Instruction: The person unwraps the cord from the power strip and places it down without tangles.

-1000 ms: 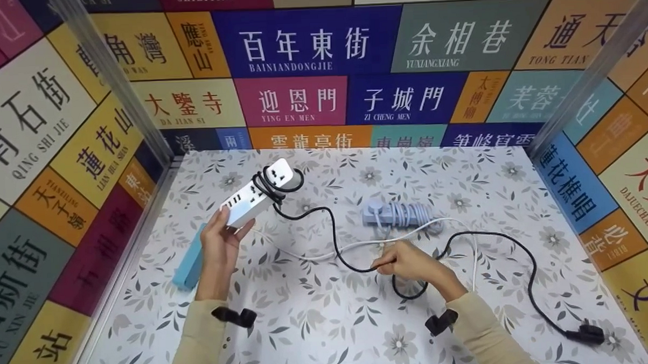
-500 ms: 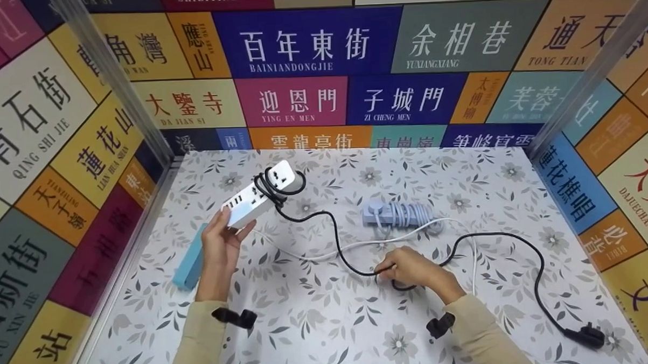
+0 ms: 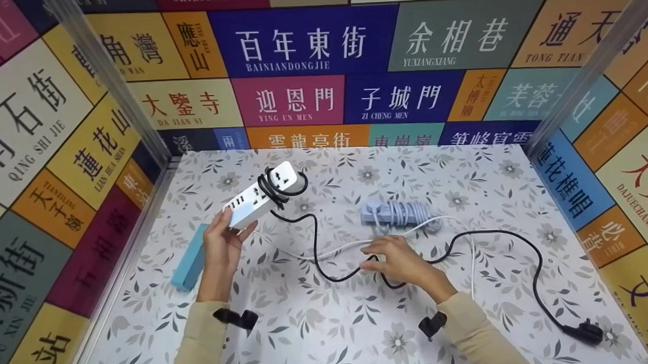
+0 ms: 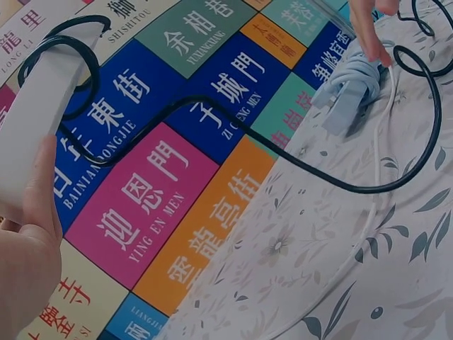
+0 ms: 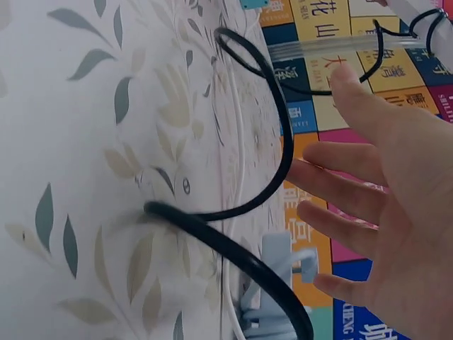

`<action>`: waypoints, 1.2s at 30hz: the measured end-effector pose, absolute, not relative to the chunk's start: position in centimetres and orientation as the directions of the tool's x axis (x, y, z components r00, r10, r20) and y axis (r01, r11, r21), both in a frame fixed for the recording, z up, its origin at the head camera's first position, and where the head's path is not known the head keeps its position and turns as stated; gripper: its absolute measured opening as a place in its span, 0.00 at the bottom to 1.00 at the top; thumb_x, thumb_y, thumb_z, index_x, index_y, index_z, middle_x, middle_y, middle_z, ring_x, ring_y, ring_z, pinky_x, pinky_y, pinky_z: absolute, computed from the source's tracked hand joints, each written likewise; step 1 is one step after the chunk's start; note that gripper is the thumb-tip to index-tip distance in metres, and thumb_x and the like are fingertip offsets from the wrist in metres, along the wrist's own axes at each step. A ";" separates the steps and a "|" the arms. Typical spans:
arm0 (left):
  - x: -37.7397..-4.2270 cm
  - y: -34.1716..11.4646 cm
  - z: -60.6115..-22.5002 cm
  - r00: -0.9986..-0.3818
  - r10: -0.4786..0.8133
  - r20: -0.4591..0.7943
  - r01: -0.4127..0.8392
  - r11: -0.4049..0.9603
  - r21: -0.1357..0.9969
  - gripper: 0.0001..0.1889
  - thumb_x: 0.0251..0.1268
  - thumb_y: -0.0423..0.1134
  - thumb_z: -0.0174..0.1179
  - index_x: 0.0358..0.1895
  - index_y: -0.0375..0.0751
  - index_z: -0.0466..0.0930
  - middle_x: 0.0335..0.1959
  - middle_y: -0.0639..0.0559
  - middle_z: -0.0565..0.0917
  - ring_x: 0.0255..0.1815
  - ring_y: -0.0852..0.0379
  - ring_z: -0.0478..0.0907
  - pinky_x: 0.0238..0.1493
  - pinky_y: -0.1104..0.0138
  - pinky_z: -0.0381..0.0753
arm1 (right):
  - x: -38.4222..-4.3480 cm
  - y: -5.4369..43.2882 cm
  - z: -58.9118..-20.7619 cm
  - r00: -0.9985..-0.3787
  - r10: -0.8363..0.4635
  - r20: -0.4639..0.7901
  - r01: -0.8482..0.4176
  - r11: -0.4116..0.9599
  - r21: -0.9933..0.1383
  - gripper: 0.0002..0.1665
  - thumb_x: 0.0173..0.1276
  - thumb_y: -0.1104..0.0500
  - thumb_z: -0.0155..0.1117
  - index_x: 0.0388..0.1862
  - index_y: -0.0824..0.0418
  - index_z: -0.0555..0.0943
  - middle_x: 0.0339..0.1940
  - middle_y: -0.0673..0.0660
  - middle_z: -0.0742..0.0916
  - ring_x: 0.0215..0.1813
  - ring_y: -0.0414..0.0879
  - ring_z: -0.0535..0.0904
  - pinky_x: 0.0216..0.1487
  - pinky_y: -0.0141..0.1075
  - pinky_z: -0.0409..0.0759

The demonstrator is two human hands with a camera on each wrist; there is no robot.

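Note:
My left hand (image 3: 222, 249) grips the lower end of a white power strip (image 3: 242, 213), tilted up above the table with its sockets showing. Several turns of black cord (image 3: 316, 239) wrap the strip's far end. From there the cord dips and runs by my right hand (image 3: 403, 261), then out to a black plug (image 3: 583, 332) lying at the right. In the right wrist view the right hand's fingers (image 5: 343, 180) are extended and spread, and a loop of the black cord hangs close beside the fingertips. The left wrist view shows the strip's plain side (image 4: 35, 120).
A lavender-blue power strip (image 3: 372, 217) with its cord wound round it lies behind my right hand. A turquoise strip (image 3: 188, 265) lies beside my left forearm. A thin white cord (image 3: 334, 250) crosses the table (image 3: 308, 333). Sign-printed walls enclose the back and sides.
The right hand has let go of the black cord; its fingers have spread and it has shifted slightly. The cord near the white strip hangs in a deeper bend. The left hand keeps its grip.

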State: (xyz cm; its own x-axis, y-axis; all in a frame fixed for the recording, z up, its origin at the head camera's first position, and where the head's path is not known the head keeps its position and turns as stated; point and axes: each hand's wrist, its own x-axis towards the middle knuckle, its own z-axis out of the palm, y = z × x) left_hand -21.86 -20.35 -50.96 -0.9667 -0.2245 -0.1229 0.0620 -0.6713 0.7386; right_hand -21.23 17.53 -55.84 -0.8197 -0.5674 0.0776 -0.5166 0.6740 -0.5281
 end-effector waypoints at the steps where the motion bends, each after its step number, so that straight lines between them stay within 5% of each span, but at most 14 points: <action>1: -21.8 -20.3 -51.0 -0.967 -0.222 -0.121 0.061 -0.670 0.740 0.10 0.77 0.40 0.54 0.50 0.41 0.82 0.49 0.46 0.83 0.48 0.51 0.85 0.53 0.59 0.91 | -21.2 17.2 -55.8 -0.818 -0.570 0.083 -0.518 0.666 -0.537 0.26 0.69 0.44 0.66 0.58 0.60 0.84 0.57 0.60 0.87 0.66 0.61 0.77 0.72 0.64 0.67; 12: -21.7 -20.4 -50.7 -0.971 -0.212 -0.114 0.058 -0.665 0.745 0.10 0.78 0.40 0.52 0.50 0.41 0.82 0.47 0.46 0.84 0.48 0.52 0.85 0.52 0.60 0.91 | -22.5 13.6 -57.4 -0.825 -0.546 0.145 -0.483 0.549 -0.682 0.23 0.73 0.58 0.63 0.64 0.65 0.79 0.57 0.62 0.86 0.59 0.59 0.82 0.63 0.55 0.82; 17: -21.6 -20.5 -50.8 -0.973 -0.200 -0.116 0.053 -0.682 0.730 0.10 0.77 0.39 0.53 0.49 0.41 0.83 0.47 0.46 0.85 0.47 0.52 0.85 0.52 0.59 0.91 | -23.2 12.0 -58.0 -0.849 -0.521 0.090 -0.394 0.510 -0.764 0.27 0.71 0.64 0.63 0.67 0.69 0.74 0.58 0.66 0.84 0.58 0.63 0.82 0.61 0.59 0.83; 24: -21.5 -20.5 -50.9 -0.975 -0.193 -0.106 0.060 -0.697 0.714 0.10 0.78 0.39 0.53 0.47 0.41 0.84 0.46 0.45 0.85 0.46 0.52 0.86 0.50 0.60 0.92 | -24.2 10.5 -58.1 -0.873 -0.486 -0.033 -0.202 0.424 -0.883 0.32 0.72 0.62 0.62 0.73 0.67 0.68 0.67 0.67 0.78 0.64 0.63 0.79 0.61 0.50 0.86; 36: -21.3 -20.6 -51.0 -0.977 -0.191 -0.097 0.059 -0.675 0.735 0.11 0.78 0.40 0.52 0.50 0.40 0.82 0.46 0.46 0.84 0.47 0.53 0.85 0.50 0.61 0.92 | -25.9 9.1 -59.0 -0.771 -0.634 -0.062 -0.078 0.191 -0.979 0.43 0.70 0.72 0.57 0.81 0.66 0.53 0.81 0.66 0.61 0.76 0.70 0.62 0.70 0.47 0.80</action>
